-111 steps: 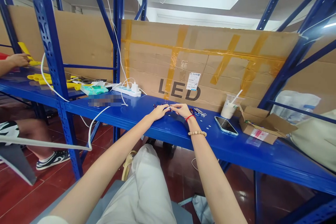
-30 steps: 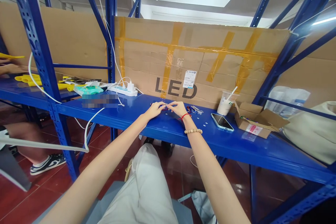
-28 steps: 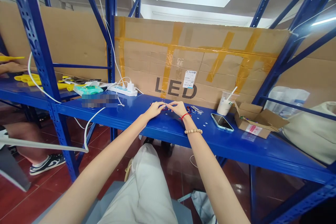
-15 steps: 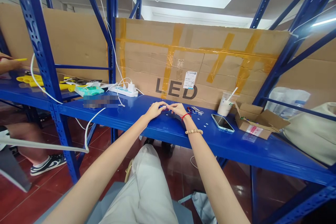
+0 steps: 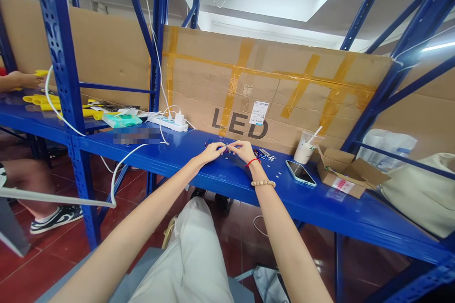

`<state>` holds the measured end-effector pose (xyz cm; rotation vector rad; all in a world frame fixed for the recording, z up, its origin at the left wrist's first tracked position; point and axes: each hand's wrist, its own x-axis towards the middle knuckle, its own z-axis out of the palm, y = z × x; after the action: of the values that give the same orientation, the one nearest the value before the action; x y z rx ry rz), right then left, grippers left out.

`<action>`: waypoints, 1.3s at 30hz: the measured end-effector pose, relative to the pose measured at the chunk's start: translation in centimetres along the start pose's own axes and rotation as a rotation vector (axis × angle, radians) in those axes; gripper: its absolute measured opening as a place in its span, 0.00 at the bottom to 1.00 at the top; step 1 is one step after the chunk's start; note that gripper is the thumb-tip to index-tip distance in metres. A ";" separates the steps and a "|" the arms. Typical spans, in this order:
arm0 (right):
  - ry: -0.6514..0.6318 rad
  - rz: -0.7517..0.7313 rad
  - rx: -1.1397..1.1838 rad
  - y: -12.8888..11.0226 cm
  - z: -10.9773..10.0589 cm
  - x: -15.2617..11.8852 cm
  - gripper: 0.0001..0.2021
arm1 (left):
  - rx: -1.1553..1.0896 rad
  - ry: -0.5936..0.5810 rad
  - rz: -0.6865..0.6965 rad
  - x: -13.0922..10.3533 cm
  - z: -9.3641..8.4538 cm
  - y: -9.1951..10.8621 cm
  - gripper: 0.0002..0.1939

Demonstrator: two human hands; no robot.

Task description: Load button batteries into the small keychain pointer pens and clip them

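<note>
Over the blue shelf table [image 5: 192,156], my left hand [image 5: 212,152] and my right hand [image 5: 242,151] meet fingertip to fingertip. Both are closed in a pinch around something too small to make out. Just right of my right hand lies a little pile of small metal pieces [image 5: 265,154], silvery with some red and blue. More dark and reddish bits show behind my fingers, partly hidden. A few small pale dots lie on the table near my right wrist, which wears a red string and a beaded bracelet [image 5: 263,183].
To the right are a phone [image 5: 300,173], a cup with a straw [image 5: 304,149], an open cardboard box [image 5: 350,173] and a pale bag [image 5: 423,189]. A power strip [image 5: 168,123] with white cables stands left. A co-worker's hand [image 5: 26,80] is near yellow tubes [image 5: 40,100].
My fingertips have drawn together into a tighter pinch; the hands stay in about the same place. The view has tilted slightly. At far left, the co-worker's hand has shifted right.
</note>
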<state>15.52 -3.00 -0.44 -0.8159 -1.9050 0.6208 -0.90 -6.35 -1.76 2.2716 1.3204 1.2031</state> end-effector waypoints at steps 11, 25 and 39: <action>0.013 0.012 -0.249 0.0 0.1 0.1 0.15 | 0.076 -0.008 0.122 -0.2 -0.3 -0.2 0.17; -0.009 0.278 -0.071 -2.0 -0.2 -0.4 0.18 | 0.065 0.016 0.054 -0.3 0.0 -0.1 0.17; 0.305 0.393 -0.316 -0.8 -1.6 -0.2 0.17 | 0.201 0.246 -0.128 -0.2 0.0 -0.2 0.13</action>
<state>16.84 -3.49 0.73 -1.4253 -1.5914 0.3989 -1.03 -6.42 -1.97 2.1819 1.7191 1.3956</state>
